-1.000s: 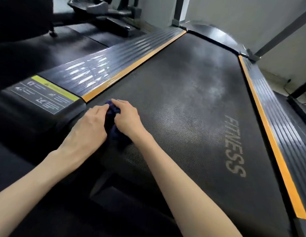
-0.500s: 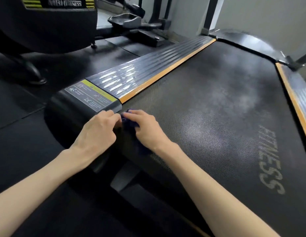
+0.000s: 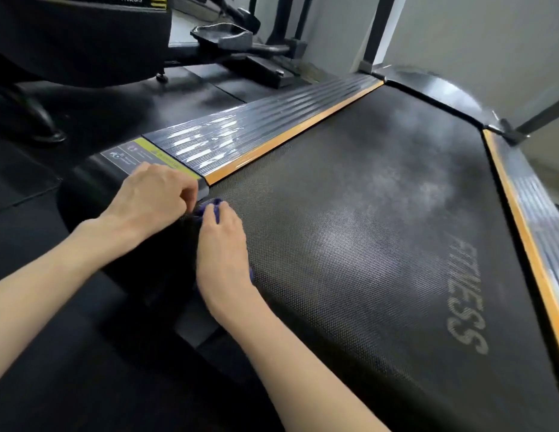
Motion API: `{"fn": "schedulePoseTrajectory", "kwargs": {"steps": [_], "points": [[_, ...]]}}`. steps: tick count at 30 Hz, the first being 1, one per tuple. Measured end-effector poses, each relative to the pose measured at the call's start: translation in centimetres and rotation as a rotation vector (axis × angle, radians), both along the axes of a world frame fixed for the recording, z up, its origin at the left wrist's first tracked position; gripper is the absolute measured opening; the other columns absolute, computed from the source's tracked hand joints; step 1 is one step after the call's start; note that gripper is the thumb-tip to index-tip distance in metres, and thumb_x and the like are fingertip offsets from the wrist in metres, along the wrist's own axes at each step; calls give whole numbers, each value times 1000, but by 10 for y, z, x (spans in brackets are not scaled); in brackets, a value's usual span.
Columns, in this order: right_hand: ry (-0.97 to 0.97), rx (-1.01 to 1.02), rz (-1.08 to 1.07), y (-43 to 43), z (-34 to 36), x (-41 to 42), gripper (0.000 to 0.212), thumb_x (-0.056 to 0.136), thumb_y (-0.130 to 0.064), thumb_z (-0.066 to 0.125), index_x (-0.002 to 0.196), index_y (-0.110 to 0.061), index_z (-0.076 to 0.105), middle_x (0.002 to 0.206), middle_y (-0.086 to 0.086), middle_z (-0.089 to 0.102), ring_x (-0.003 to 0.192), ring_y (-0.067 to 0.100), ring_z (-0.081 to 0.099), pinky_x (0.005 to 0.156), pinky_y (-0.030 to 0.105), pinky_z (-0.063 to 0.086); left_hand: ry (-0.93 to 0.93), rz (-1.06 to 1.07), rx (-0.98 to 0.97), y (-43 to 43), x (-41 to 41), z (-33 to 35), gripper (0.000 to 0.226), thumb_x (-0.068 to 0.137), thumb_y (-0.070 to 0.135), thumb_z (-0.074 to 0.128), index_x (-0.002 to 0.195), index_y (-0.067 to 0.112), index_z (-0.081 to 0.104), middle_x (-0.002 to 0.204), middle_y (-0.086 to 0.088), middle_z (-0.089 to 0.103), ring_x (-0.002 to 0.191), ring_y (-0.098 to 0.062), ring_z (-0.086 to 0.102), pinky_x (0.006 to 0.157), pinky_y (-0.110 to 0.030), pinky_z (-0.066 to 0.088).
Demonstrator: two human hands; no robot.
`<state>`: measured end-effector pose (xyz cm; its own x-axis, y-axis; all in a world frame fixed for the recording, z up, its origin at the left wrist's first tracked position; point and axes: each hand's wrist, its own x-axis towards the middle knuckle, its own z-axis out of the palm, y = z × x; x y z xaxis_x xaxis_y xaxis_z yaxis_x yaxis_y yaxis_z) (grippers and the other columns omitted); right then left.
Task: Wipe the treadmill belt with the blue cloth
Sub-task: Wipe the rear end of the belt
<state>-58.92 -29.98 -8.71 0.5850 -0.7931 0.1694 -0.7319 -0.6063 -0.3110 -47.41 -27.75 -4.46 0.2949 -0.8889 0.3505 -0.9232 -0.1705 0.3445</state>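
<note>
Head view: the blue cloth [image 3: 210, 209] sits bunched at the near left corner of the treadmill belt [image 3: 365, 260], under your right grip [image 3: 223, 244]. That grip lies palm-down over it with the fingers curled into the folds, so only a crumple shows between the fingertips and a sliver past the heel of the hand. Your left grip [image 3: 153, 194] is just to the left of the right one, fingers curled downward at the cloth's edge; whether they pinch the cloth or only rest by the end cap [image 3: 203, 190] cannot be told. Directly beyond the left grip runs the ribbed side rail [image 3: 256, 132] with its orange strip [image 3: 290, 139], and that grip partly covers a yellow-green label [image 3: 131, 152]. To the right of your right grip the belt spreads out dark and textured, with pale dusty patches [image 3: 434, 194] farther away and grey FITNESS lettering [image 3: 467, 294] well off to the right, near the second orange strip [image 3: 521, 244]. Beyond the side rail, well away from both grips, stands another black exercise machine [image 3: 85, 35].
</note>
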Motion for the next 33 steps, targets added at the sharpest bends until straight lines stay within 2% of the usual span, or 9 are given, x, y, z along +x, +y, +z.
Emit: {"fn": "schedulePoseTrajectory", "kwargs": {"steps": [2,5,10,15,19,23,26,29,33], "points": [[-24,-84,-18,-2,-9,2,48,92,-7,35,139,2,33,142,19,35,127,31,35,105,31,27,6,-11,-4,-2,-3,0,29,65,-7,52,58,20,61,69,-5,63,77,-29,55,77,-31,36],[-139,-160,-53,-3,-4,-21,45,84,-12,32,121,-2,57,122,12,57,111,27,53,90,30,43,-3,-52,17,-11,-11,-6,29,64,-6,54,57,22,61,67,-3,63,75,-31,56,77,-33,41],[-6,-40,-281,-11,-1,-140,59,84,-3,53,141,-9,39,149,7,32,136,23,27,111,28,22,19,-211,18,-16,-25,-25,34,65,-8,50,61,25,60,71,6,56,76,-26,55,77,-36,45],[-98,2,-690,-2,9,-216,57,87,3,44,141,-15,40,150,-1,31,132,21,36,103,30,32,27,-237,-55,-17,-35,-30,31,68,-10,49,68,19,62,78,2,56,79,-22,51,78,-34,39],[-242,70,-563,-21,12,-145,57,86,6,42,138,-17,46,144,-1,40,128,18,42,99,21,30,66,-243,-70,-23,-36,-31,34,66,-11,48,67,20,62,76,3,55,77,-24,51,78,-37,41],[-197,88,-298,-33,7,-59,51,89,-2,44,139,-12,40,147,7,33,131,24,34,102,28,28,82,-244,-65,-29,-38,-34,36,67,-11,47,70,20,63,76,0,56,77,-25,52,76,-39,44],[-73,-10,-224,-26,5,-54,51,93,-11,42,143,-12,32,152,7,24,136,23,24,105,31,25,95,-262,-64,-37,-42,-33,34,67,-10,48,73,19,65,77,-1,58,74,-26,55,72,-40,47],[-37,-34,-333,-24,0,-117,58,86,-4,47,143,-13,37,153,4,24,138,22,22,113,30,20,179,-310,-82,-46,-50,-33,39,65,-11,47,74,22,63,77,1,60,73,-23,56,73,-42,50],[-38,1,-686,-24,1,-228,60,81,4,46,139,-10,43,153,4,28,139,22,26,113,28,22,279,-374,-114,-49,-73,-44,46,68,-12,41,89,21,65,87,3,65,84,-18,58,83,-41,50]]}}
